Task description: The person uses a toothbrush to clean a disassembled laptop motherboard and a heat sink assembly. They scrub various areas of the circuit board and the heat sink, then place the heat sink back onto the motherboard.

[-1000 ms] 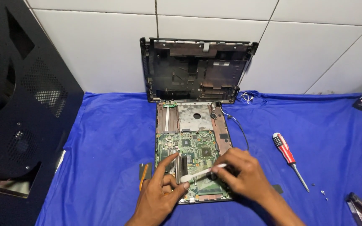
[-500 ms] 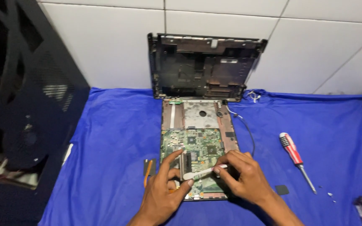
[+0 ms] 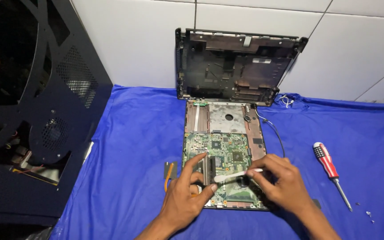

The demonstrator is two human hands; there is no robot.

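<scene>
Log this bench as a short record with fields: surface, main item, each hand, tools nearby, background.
surface: blue cloth over the table
main item: green circuit board in an opened laptop base
left hand: fingers resting on the board's lower left part
right hand: pinching a thin white stick, tip on the board
tools nearby: red-handled screwdriver lying right of the board
background: dark laptop shell leaning on the white tiled wall; black computer case at left

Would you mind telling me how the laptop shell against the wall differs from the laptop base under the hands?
The laptop shell stands upright against the tiled wall; the laptop base lies flat on the blue cloth. The laptop shell is dark and bare inside; the laptop base carries a green circuit board. The hands touch only the laptop base. Both are rectangular, opened-up laptop parts.
</scene>
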